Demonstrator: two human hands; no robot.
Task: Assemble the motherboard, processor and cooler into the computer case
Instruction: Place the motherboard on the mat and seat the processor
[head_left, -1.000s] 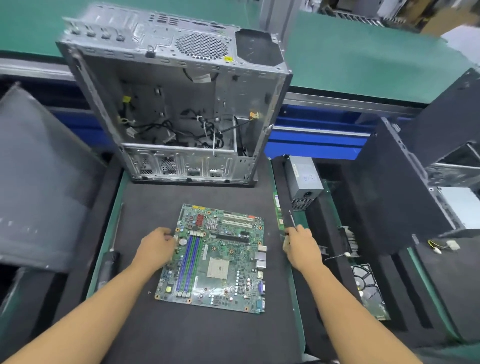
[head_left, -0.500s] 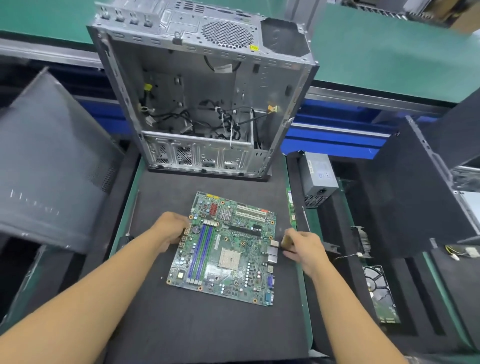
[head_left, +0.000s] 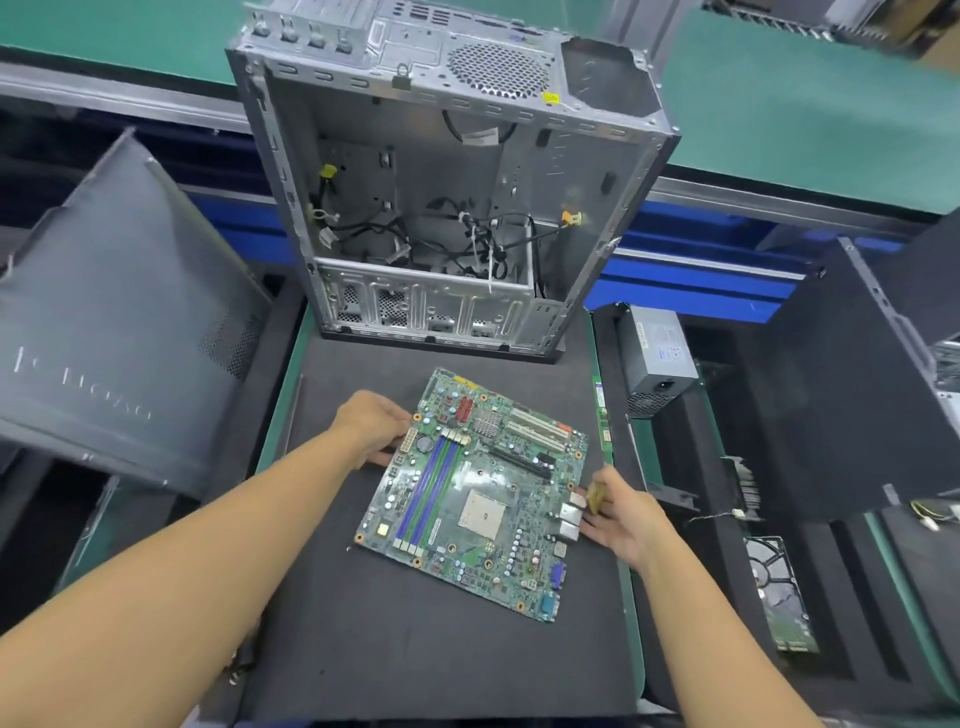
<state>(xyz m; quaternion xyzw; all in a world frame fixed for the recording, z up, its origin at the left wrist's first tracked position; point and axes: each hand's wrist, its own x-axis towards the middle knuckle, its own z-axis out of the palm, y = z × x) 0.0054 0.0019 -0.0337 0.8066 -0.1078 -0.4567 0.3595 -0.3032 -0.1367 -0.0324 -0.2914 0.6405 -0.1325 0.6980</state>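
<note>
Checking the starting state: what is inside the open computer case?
Inside the computer case: loose black cables with yellow connectors; the motherboard lies outside it. The perforated metal bracket hides whatever sits beneath.

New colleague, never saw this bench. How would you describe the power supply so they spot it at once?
Find the open computer case standing at the dark mat's far end. Just right of its near corner lies the power supply, a grey metal box. Unlike its neighbours, it has a white label and a black socket.
</note>
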